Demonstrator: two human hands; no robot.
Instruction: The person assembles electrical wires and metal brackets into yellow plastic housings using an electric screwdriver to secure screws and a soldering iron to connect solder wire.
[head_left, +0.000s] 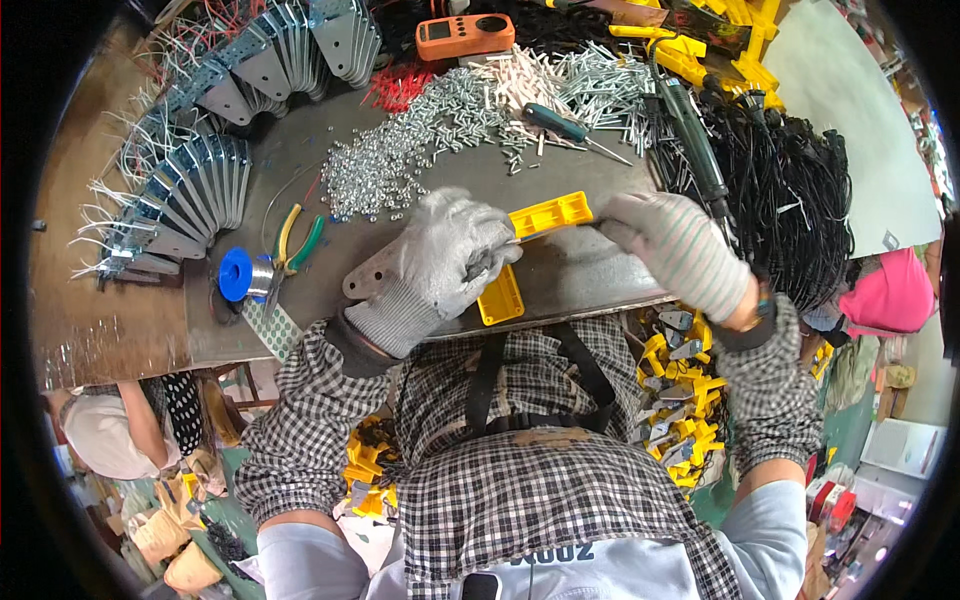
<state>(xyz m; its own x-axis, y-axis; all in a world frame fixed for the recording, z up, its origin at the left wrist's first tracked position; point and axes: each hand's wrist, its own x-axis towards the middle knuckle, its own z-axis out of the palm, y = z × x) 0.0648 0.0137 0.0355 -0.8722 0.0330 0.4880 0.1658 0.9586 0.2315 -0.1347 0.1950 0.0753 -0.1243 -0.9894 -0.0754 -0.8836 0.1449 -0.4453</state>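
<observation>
Centre of frame: yellow housing (560, 213) between your hands. Left hand (455, 250) curled closed, seemingly on its left end; right hand (675, 240) pinched at its right end, can't tell whether it has hold. One-sided grip could let it twist. Lower yellow piece (502, 298), by the table (590, 280) edge: if loose, a nudge could drop it. Brushing knuckles could scatter your nuts (365, 180), left of centre.

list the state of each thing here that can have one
upper yellow piece, ribbed hollow side showing
lower yellow piece, hollow side showing
pliers, handles spread
blue spool, wound with silver wire
screwdriver, lying loose
orange meter, screen up, power unclear
black cables, heaped
</observation>
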